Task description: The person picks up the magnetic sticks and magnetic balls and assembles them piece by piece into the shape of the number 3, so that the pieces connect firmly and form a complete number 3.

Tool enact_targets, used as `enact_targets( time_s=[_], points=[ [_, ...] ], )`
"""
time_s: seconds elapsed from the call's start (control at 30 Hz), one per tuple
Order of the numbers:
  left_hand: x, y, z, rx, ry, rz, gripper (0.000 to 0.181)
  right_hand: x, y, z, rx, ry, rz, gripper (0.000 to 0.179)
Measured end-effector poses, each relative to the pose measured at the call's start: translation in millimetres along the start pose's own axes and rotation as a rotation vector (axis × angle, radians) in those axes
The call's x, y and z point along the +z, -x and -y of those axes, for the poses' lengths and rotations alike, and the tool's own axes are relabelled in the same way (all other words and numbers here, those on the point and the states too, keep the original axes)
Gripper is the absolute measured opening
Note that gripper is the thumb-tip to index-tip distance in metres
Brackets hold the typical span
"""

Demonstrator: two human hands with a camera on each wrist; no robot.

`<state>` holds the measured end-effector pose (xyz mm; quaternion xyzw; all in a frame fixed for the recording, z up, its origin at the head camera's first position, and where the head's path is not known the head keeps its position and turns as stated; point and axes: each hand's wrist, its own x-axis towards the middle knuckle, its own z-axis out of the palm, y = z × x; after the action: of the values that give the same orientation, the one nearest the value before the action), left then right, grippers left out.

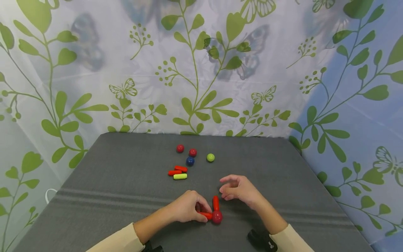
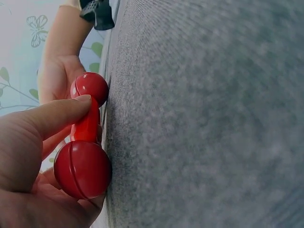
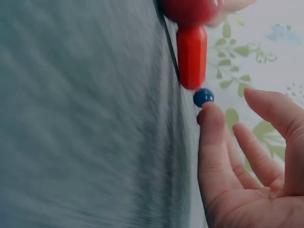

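In the head view my left hand (image 1: 192,207) pinches a red rod (image 1: 206,215) low over the grey table. A red ball (image 1: 217,217) joins this rod's right end. A second red rod (image 1: 215,203) runs from the same ball toward the back of the table. Another red ball (image 2: 83,169) sits on the held rod's other end in the left wrist view, cupped by the left hand and hidden in the head view. My right hand (image 1: 240,190), holding nothing, hovers beside the second rod's free end, fingers bent loosely and thumb apart.
Farther back on the table (image 1: 132,164) lie two red balls, one (image 1: 180,148) left of the other (image 1: 193,152), a blue ball (image 1: 190,161) and a lime ball (image 1: 210,157). In front are two red rods (image 1: 175,173) and a lime rod (image 1: 180,176). A leaf-patterned curtain (image 1: 151,70) hangs behind.
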<state>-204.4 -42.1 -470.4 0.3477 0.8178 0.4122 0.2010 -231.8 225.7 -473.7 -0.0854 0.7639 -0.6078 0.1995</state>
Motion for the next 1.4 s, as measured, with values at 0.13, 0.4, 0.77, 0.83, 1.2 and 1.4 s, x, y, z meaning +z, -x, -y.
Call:
enact_targets(
  time_s=[0.13,0.4,0.77,0.83,1.2,1.4],
  points=[
    [1.0,-0.7,0.3,0.008,-0.018,0.004,0.015,-6,-10.1,3,-0.037,0.041,-0.037,0.051],
    [2.9,-1.8,-3.7,0.002,-0.036,0.003,0.015,-13,-27.6,6,-0.072,0.028,-0.077,0.051],
    [10.4,-6.4,-3.6,-0.002,-0.021,-0.076,0.008,-13,-45.2,12,-0.069,-0.016,-0.116,0.053],
    [10.3,-7.0,-4.5,-0.018,-0.02,-0.079,0.008,-14,-49.1,12,-0.058,-0.028,-0.128,0.053],
    [8.7,-8.0,-7.6,-0.029,-0.005,-0.087,0.01,-16,-67.4,15,-0.049,-0.043,-0.157,0.053],
    [8.6,-8.1,-6.5,-0.044,0.003,-0.079,0.01,-18,-76.1,15,-0.051,-0.046,-0.175,0.05]
  ],
)
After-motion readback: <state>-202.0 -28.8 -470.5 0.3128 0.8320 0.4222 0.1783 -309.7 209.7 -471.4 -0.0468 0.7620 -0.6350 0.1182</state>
